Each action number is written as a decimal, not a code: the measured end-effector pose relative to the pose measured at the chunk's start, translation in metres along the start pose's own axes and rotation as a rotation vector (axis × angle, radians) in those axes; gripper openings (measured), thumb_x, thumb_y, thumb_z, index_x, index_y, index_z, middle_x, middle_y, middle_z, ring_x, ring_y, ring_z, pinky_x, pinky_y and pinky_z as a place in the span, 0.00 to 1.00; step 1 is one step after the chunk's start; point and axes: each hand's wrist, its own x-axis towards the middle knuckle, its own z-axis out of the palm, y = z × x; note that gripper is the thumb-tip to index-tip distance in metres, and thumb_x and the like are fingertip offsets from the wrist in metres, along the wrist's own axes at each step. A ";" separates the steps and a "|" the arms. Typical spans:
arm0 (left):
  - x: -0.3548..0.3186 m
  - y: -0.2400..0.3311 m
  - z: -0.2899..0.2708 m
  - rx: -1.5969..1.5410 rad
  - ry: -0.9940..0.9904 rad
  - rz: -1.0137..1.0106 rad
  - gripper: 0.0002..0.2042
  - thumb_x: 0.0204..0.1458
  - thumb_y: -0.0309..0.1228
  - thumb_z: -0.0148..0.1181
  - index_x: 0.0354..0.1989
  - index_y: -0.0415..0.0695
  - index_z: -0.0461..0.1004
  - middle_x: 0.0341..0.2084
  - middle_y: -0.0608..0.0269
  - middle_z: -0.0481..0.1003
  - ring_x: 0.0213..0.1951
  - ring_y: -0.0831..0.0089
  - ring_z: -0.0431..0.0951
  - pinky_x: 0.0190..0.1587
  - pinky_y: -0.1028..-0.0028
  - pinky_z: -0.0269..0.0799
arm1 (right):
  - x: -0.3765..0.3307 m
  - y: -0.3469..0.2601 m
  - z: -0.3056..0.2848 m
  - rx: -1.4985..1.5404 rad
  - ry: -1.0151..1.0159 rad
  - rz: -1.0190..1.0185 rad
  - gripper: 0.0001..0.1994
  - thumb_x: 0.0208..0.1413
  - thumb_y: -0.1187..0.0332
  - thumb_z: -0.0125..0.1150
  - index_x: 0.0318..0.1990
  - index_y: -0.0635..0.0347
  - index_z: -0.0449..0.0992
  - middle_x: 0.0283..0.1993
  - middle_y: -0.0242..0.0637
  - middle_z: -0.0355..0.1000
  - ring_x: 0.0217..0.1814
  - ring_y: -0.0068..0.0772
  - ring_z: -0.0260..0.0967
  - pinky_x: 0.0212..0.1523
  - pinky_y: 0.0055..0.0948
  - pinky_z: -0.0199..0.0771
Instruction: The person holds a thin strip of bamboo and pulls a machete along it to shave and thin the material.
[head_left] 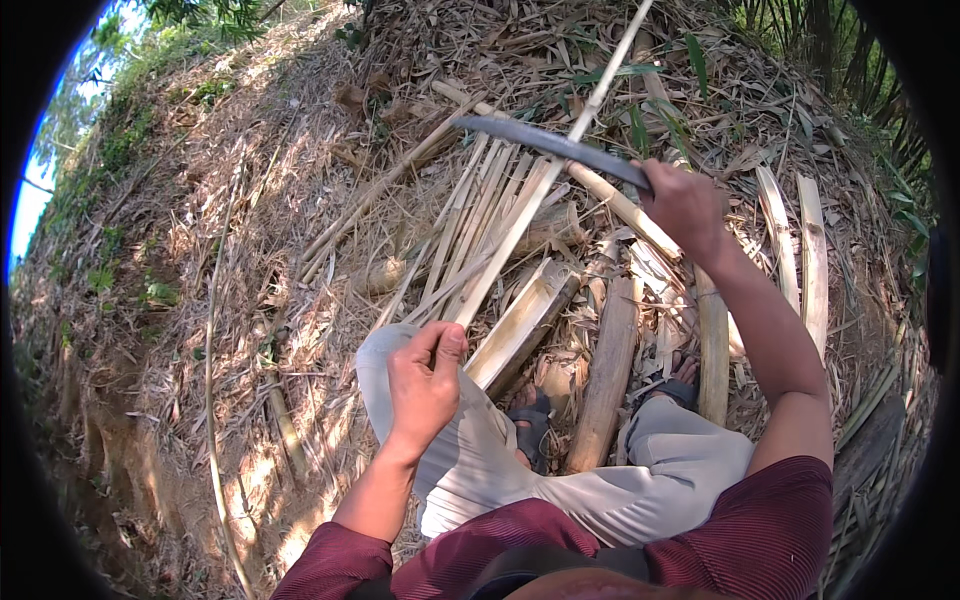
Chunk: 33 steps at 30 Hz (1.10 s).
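My left hand [424, 385] is closed above my left knee, its thumb pressed against the fingers. It grips the near end of a long, pale bamboo strip [515, 228] that slants away to the upper right. My right hand [686, 212] is wrapped round the handle of a machete [555, 141] with a long, dark, slightly curved blade. That blade points left and crosses over the strip; whether they touch, I cannot tell. Several thin bamboo strips [478, 215] lie side by side under and left of the long one.
A hollow split bamboo piece [520, 325] lies between my knee and a thick bamboo log [604, 375] by my sandalled feet. Two split lengths [812, 255] rest at the right. A bamboo pole [625, 208] lies beyond the blade. Dry leaves cover the sloping ground.
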 end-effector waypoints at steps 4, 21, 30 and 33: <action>-0.014 0.002 0.014 0.100 -0.042 -0.053 0.13 0.65 0.34 0.56 0.33 0.37 0.76 0.21 0.69 0.73 0.27 0.82 0.67 0.31 0.78 0.64 | -0.034 -0.055 -0.002 0.122 -0.019 -0.326 0.04 0.56 0.69 0.60 0.31 0.55 0.73 0.22 0.35 0.73 0.21 0.38 0.74 0.23 0.38 0.74; -0.024 -0.020 0.063 -0.027 -0.092 -0.193 0.13 0.66 0.33 0.55 0.34 0.35 0.76 0.21 0.66 0.73 0.26 0.82 0.69 0.30 0.77 0.65 | -0.091 0.057 0.033 -0.181 -0.450 0.187 0.05 0.58 0.68 0.53 0.34 0.58 0.71 0.22 0.39 0.74 0.23 0.41 0.77 0.24 0.41 0.77; -0.041 -0.077 0.113 -0.074 -0.316 -0.325 0.13 0.67 0.34 0.52 0.35 0.38 0.74 0.21 0.70 0.71 0.25 0.83 0.68 0.29 0.77 0.65 | -0.138 -0.006 0.010 -0.032 -0.533 -0.031 0.08 0.56 0.64 0.61 0.32 0.58 0.71 0.27 0.40 0.74 0.29 0.44 0.77 0.31 0.39 0.76; -0.037 -0.058 0.140 -0.033 -0.400 -0.374 0.12 0.66 0.33 0.53 0.35 0.37 0.74 0.20 0.65 0.72 0.24 0.78 0.69 0.30 0.73 0.67 | -0.167 -0.006 -0.015 0.022 -0.499 0.254 0.11 0.50 0.64 0.67 0.33 0.59 0.72 0.28 0.42 0.75 0.31 0.47 0.76 0.33 0.41 0.76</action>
